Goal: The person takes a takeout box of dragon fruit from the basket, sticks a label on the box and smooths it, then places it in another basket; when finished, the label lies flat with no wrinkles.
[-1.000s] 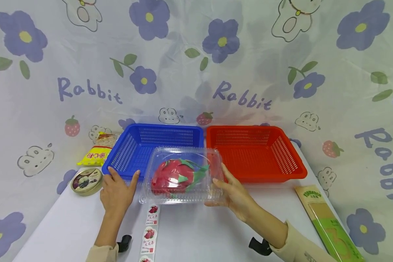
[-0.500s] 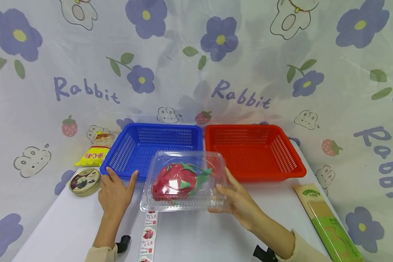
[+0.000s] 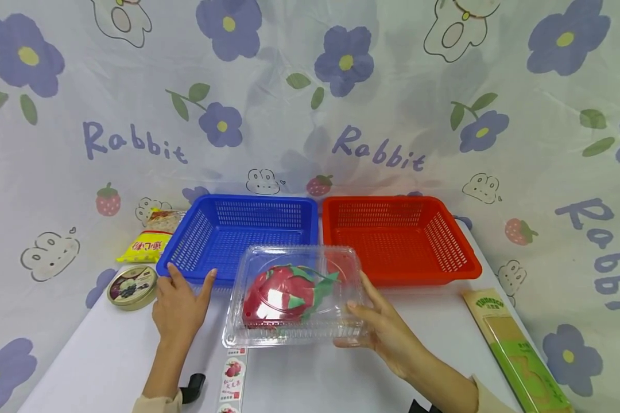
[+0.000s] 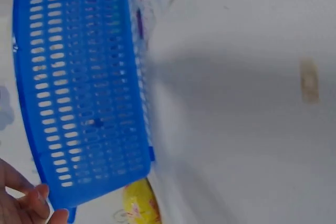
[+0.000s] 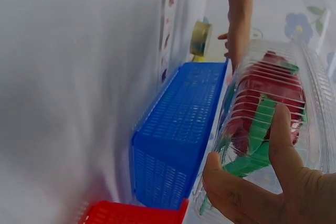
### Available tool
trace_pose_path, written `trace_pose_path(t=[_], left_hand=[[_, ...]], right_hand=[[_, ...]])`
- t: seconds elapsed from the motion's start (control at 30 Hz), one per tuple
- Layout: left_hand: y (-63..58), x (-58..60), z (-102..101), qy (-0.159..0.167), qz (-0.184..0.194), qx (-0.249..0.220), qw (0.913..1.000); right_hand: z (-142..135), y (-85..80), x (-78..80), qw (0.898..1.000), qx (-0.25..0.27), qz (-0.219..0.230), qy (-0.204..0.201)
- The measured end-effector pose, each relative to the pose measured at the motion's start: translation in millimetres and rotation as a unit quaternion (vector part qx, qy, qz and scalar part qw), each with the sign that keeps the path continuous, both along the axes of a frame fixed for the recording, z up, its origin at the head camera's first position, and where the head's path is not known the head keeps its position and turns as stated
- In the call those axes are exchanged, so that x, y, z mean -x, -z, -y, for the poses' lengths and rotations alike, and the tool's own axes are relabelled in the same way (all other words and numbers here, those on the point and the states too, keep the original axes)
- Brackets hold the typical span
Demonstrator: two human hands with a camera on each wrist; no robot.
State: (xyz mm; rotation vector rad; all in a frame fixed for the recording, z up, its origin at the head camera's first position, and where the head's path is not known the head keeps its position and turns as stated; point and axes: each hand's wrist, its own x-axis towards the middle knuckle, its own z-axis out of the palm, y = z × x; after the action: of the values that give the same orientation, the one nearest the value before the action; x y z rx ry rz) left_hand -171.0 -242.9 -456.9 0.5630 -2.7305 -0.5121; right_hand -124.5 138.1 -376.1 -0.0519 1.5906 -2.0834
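My right hand [image 3: 387, 335] grips the right end of a clear plastic clamshell box [image 3: 299, 338], holding it up above the table in front of the two baskets. Through its lid shows a red dragon fruit [image 3: 276, 292] with green leafy tips. In the right wrist view, thumb and fingers [image 5: 283, 140] spread over the ribbed end of the box. My left hand [image 3: 178, 310] is at the front left corner of the blue basket [image 3: 266, 206], thumb spread from its straight fingers. In the left wrist view its fingertips [image 4: 39, 203] are right at the basket's rim.
A red basket [image 3: 403, 252] stands beside the blue one. At left are a round tin [image 3: 131, 287] and a yellow bag [image 3: 144, 244]. A strip of dragon-fruit stickers [image 3: 232, 370] lies in front, and a long green package [image 3: 516, 350] along the right edge.
My right hand has brought the box with the dragon fruit lower and slightly to the right, toward me, covering more of the sticker strip. My left hand stays at the blue basket's corner.
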Motion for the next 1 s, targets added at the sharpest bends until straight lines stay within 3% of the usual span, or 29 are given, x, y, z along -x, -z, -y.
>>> trace_pose_path(t=[0.1,0.2,0.33,0.5,0.63,0.77,1.0], left_hand=[[-6.7,-7.8,-4.7,0.020,-0.025,-0.022,0.9992],[-14.5,-17.4,-11.2,0.062,-0.051,-0.061,0.9949],[-24.2,-27.9,-20.7,0.128,-0.088,-0.105,0.9823],[-35.6,-38.1,-29.3,0.183,-0.125,-0.144,0.9646],[-44.6,-45.9,-34.0,0.249,-0.121,-0.180,0.9440],[-49.2,-50.5,-37.7,0.314,-0.093,-0.193,0.9250],[-48.1,-54.5,-41.4,0.371,-0.074,-0.175,0.9092]], right_hand=[[-1.0,0.5,-2.6,1.000,-0.001,0.007,0.003],[-2.0,1.7,-4.7,1.000,0.002,0.008,-0.001],[-2.0,2.8,-7.2,1.000,0.002,0.009,-0.005],[-2.6,3.6,-9.8,1.000,0.011,0.009,-0.016],[-3.3,5.3,-9.8,1.000,0.016,0.005,-0.022],[-3.5,7.3,-8.6,1.000,0.019,0.001,-0.023],[-3.1,8.8,-8.2,0.999,0.025,0.006,-0.028]])
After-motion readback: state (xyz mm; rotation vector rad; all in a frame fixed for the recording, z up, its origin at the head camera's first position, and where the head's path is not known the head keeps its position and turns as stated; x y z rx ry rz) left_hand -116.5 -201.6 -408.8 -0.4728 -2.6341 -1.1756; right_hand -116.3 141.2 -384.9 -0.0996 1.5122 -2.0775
